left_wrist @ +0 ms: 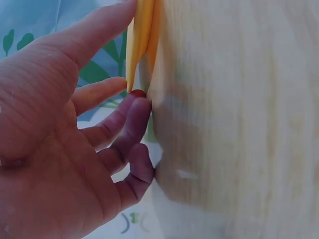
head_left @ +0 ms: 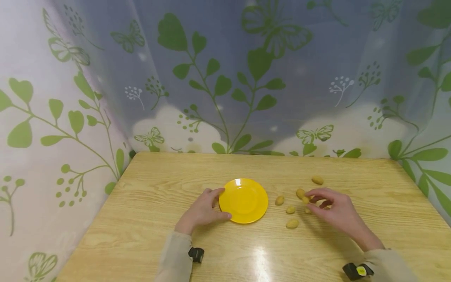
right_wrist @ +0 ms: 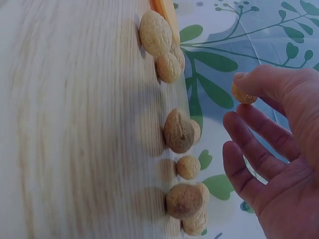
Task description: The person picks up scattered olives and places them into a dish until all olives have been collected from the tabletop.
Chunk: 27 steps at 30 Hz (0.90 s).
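A yellow plate (head_left: 244,201) lies on the wooden table. At its left side my left hand (head_left: 202,211) holds the rim, thumb on the near edge and index finger on the far left edge. In the left wrist view the plate (left_wrist: 142,30) is edge-on beside the left hand (left_wrist: 65,124), whose lower fingers curl near the tabletop. To the right, my right hand (head_left: 332,207) hovers over several tan, wrinkled peanuts (head_left: 292,223). The right wrist view shows the right hand (right_wrist: 279,139) pinching one peanut (right_wrist: 244,93) between thumb and fingertip, raised off the table.
Between the plate and the right hand lie loose peanuts, one nearest the plate (head_left: 279,200). Another peanut (head_left: 317,179) rests farther back. The wooden table (head_left: 148,243) ends at a leaf-and-butterfly curtain (head_left: 218,78) behind and at both sides.
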Motion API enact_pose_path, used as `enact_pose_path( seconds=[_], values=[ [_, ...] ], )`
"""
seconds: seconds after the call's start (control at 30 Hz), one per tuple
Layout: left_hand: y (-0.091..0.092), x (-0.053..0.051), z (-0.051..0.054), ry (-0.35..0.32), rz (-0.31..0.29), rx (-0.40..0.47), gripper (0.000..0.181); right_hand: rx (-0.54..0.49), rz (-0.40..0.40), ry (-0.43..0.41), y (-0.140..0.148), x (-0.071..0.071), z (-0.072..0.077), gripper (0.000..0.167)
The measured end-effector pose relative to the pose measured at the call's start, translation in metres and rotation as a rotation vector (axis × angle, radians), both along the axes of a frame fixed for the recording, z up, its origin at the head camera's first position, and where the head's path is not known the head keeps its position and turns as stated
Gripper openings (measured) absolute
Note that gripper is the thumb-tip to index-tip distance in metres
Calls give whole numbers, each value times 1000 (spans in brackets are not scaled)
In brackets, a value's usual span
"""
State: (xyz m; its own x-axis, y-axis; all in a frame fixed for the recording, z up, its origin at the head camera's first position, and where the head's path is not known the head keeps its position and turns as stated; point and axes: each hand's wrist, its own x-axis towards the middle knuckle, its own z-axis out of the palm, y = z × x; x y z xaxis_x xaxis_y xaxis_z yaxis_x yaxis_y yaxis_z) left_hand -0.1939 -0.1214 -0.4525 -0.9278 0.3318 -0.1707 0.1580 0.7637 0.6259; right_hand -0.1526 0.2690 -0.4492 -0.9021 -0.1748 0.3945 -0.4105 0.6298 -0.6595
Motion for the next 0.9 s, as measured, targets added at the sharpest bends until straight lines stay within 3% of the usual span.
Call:
enact_pose_path(
  seconds=[0.53, 0.9],
  values=[
    [0, 1, -9, -65, 52, 134, 95, -34, 64, -39, -29, -10, -4, 27],
    [-3, -3, -12, -99, 24, 167, 99, -46, 81, -108, -50, -20, -9, 25]
  ],
)
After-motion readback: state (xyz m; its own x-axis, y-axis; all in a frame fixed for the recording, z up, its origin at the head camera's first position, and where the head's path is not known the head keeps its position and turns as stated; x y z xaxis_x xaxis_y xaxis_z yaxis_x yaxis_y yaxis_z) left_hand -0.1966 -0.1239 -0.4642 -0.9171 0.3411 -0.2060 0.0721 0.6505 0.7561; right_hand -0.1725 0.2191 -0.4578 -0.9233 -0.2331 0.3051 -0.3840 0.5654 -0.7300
